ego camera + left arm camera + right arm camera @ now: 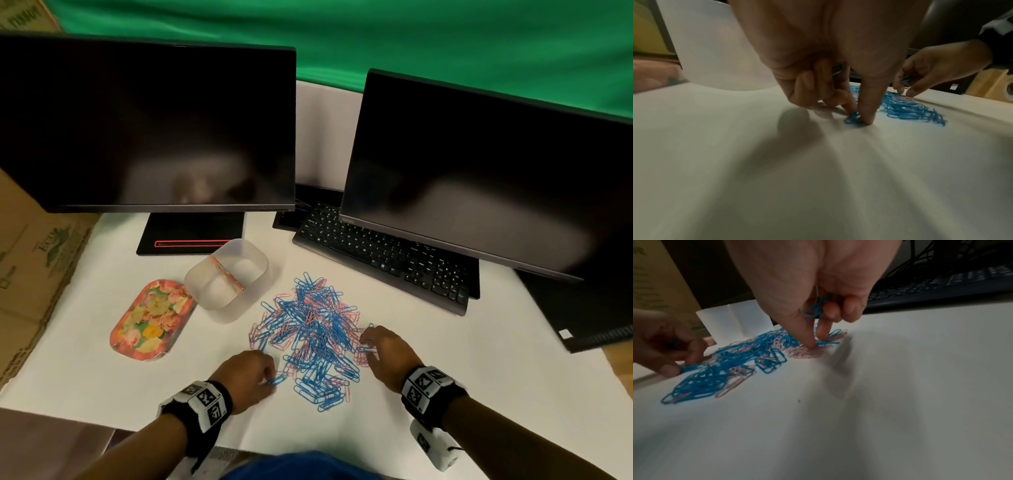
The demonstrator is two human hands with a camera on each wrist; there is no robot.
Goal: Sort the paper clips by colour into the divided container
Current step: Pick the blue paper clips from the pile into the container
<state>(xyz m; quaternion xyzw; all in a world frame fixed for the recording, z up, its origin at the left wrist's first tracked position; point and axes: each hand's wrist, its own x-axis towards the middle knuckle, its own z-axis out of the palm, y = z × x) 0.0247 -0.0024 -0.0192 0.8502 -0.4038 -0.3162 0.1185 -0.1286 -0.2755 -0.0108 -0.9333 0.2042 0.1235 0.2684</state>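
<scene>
Container (pixel 227 275) behind-left of clips (pixel 315 339), beside tray (pixel 152 320).

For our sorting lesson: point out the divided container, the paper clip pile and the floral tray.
divided container (pixel 255 270), head view, its right wall.
paper clip pile (pixel 313 337), head view, middle of the heap.
floral tray (pixel 150 320), head view, centre of its patterned face.

Before you on the white bench (pixel 445 359): two dark monitors, the left monitor (pixel 147 126) on a black stand base (pixel 188 236) edged in red, the right monitor (pixel 486 178) leaning over a black keyboard (pixel 380 257). A floral tray (pixel 152 320) lies to your left, cardboard boxes (pixel 30 267) beyond it, green cloth (pixel 376 37) behind.
</scene>
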